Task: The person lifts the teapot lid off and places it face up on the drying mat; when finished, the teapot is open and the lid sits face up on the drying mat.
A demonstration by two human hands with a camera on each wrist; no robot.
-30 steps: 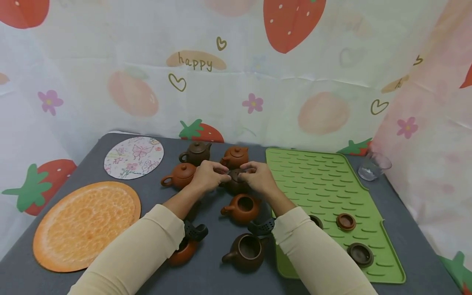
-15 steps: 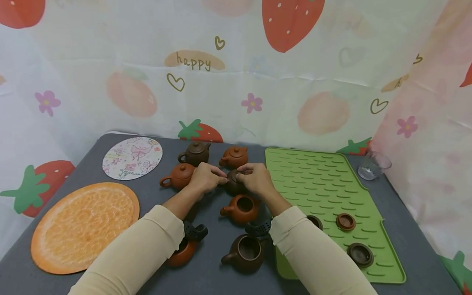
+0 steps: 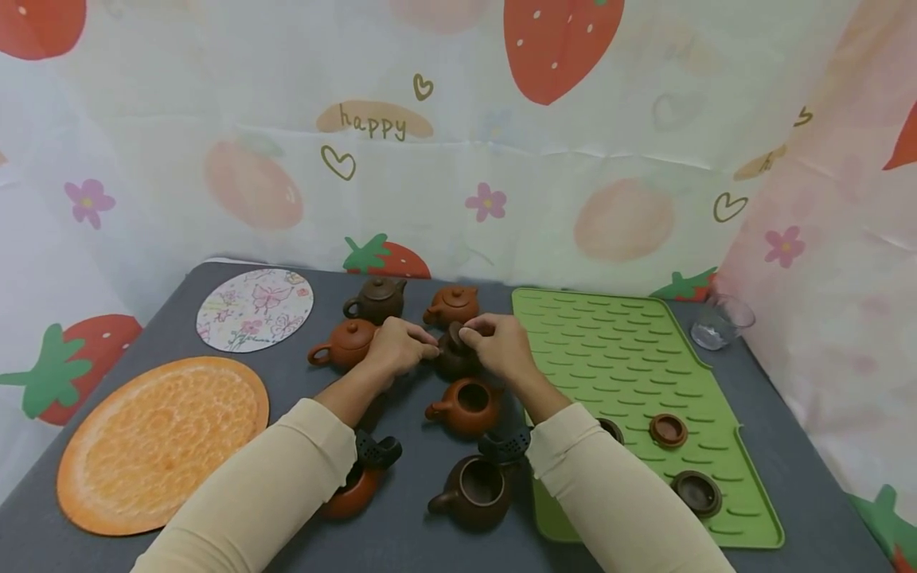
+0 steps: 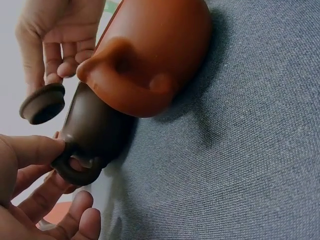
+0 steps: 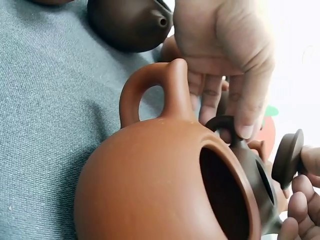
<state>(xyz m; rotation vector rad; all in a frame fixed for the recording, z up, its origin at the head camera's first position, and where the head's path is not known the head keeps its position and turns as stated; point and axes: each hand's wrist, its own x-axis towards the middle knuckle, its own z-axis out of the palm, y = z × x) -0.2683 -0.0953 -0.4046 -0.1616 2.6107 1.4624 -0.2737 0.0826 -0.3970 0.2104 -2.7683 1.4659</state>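
Note:
My left hand point(image 3: 401, 348) pinches the loop handle point(image 4: 80, 175) of a small dark brown teapot point(image 3: 457, 364) between thumb and fingers. Above that pot, my right hand point(image 3: 503, 344) holds its round dark lid point(image 5: 287, 159) by the top, and a gap shows between lid and pot. The pot's open mouth point(image 5: 265, 182) shows in the right wrist view. Just in front stands a lidless orange-brown teapot point(image 3: 464, 418), large in both wrist views; its handle point(image 5: 145, 90) points left in the head view.
Lidded teapots, dark point(image 3: 376, 301) and orange point(image 3: 453, 306), stand behind; another orange one point(image 3: 349, 347) is left. Nearer are a lidless dark teapot point(image 3: 469, 513) and a half-hidden orange one point(image 3: 351, 501). Lids point(image 3: 669, 430) lie on a green mat point(image 3: 602, 350). A glass point(image 3: 719, 322) stands far right.
The right hand has raised the lid off the dark teapot and tilted it. The left hand has come onto the pot's handle. The head view has shifted slightly.

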